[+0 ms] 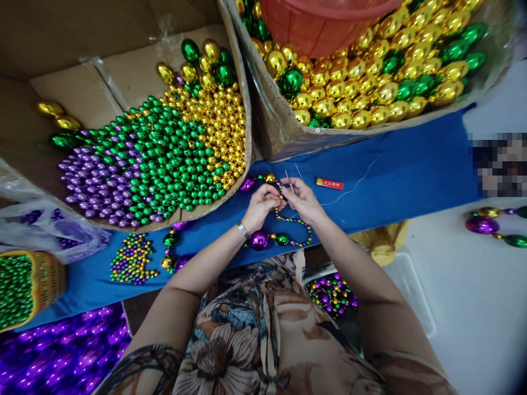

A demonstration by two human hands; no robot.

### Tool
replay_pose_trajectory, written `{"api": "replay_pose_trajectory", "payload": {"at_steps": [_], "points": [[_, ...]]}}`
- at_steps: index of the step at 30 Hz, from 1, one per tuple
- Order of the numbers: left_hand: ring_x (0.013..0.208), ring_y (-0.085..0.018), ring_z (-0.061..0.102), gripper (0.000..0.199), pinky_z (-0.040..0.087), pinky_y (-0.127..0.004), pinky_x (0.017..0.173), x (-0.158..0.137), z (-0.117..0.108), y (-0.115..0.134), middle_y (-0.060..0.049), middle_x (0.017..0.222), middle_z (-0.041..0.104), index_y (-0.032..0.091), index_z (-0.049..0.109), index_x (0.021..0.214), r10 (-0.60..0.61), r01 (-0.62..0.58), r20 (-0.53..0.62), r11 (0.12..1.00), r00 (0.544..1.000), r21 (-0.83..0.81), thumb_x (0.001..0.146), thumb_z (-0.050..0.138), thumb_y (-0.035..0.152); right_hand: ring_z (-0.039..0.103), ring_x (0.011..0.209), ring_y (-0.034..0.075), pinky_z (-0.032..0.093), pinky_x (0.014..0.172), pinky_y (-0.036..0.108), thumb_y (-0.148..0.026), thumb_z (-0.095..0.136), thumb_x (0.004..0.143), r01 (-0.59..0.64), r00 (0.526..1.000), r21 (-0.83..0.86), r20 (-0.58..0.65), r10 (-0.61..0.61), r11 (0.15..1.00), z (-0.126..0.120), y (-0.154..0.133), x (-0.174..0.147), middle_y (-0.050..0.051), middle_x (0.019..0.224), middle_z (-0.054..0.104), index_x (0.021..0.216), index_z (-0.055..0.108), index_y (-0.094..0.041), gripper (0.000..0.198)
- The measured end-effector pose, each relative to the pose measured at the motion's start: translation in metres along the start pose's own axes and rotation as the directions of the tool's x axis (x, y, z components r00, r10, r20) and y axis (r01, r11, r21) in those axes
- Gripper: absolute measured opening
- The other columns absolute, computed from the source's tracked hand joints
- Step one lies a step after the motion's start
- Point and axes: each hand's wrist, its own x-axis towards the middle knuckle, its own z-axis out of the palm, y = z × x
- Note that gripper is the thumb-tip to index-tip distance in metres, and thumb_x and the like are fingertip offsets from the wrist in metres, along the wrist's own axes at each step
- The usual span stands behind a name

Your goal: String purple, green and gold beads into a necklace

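Note:
Over the blue cloth my two hands are close together at a string of beads [305, 224] in purple, gold and green. My left hand [260, 207] pinches the strand between thumb and fingers. My right hand [305, 202], fingers closed beside it, has a thin, pointed metal tool [289, 181] sticking up from its fingertips; its exact kind is unclear. Larger beads on the string lie nearby: a purple bead [258, 240] below my left hand and a gold bead [270, 178] above it. A red and yellow lighter [329, 183] lies right of my right hand, near a loose thread [357, 181].
A cardboard box [245, 118] of small beads stands front left; another box [284, 126] holds big gold and green beads and a red basket [329, 22]. Small loose beads [132, 258] lie left on the blue cloth [395, 181]. A yellow basket [51, 280] stands far left.

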Motion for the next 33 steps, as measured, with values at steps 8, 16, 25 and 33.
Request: {"api": "replay_pose_trajectory", "payload": {"at_steps": [8, 16, 25, 33], "points": [[0.070, -0.015, 0.070, 0.023, 0.051, -0.026, 0.065, -0.002, -0.001, -0.001, 0.002, 0.069, 0.067, 0.018, 0.056, 0.080, 0.043, -0.043, 0.002, 0.999, 0.999, 0.028, 0.067, 0.074, 0.022, 0.042, 0.055, 0.007, 0.029, 0.045, 0.021, -0.046, 0.075, 0.072, -0.029, 0.996, 0.058, -0.080, 0.034, 0.998, 0.002, -0.003, 0.003, -0.004, 0.077, 0.055, 0.109, 0.056, -0.025, 0.046], [0.078, -0.017, 0.070, 0.019, 0.051, -0.026, 0.067, -0.003, 0.000, -0.002, -0.004, 0.081, 0.075, 0.018, 0.075, 0.084, 0.058, -0.059, 0.013, 0.996, 0.998, 0.061, 0.067, 0.077, 0.026, 0.042, 0.050, 0.006, 0.024, 0.042, 0.021, -0.048, 0.072, 0.074, -0.085, 0.995, 0.082, -0.052, 0.089, 0.993, 0.004, -0.007, 0.006, -0.005, 0.068, 0.051, 0.107, 0.056, -0.025, 0.043], [0.084, -0.021, 0.072, 0.032, 0.051, -0.029, 0.069, -0.005, -0.002, 0.001, -0.007, 0.084, 0.077, 0.017, 0.075, 0.096, -0.014, 0.015, 0.009, 0.999, 1.000, -0.041, 0.067, 0.082, 0.029, 0.064, 0.089, 0.018, 0.050, 0.080, 0.031, -0.053, 0.053, 0.093, 0.251, 0.944, -0.609, -0.017, -0.329, 0.753, -0.025, -0.009, -0.026, 0.006, 0.104, 0.068, 0.124, 0.058, -0.023, 0.044], [0.079, -0.016, 0.072, 0.032, 0.051, -0.023, 0.065, -0.004, -0.003, 0.002, -0.006, 0.083, 0.077, 0.018, 0.076, 0.097, 0.003, 0.001, 0.051, 0.997, 0.999, -0.072, 0.067, 0.084, 0.027, 0.059, 0.083, 0.018, 0.041, 0.073, 0.029, -0.046, 0.044, 0.100, 0.230, 0.854, -0.972, 0.177, -0.489, 0.050, -0.032, -0.007, -0.053, 0.006, 0.092, 0.069, 0.125, 0.064, -0.022, 0.040]]}}
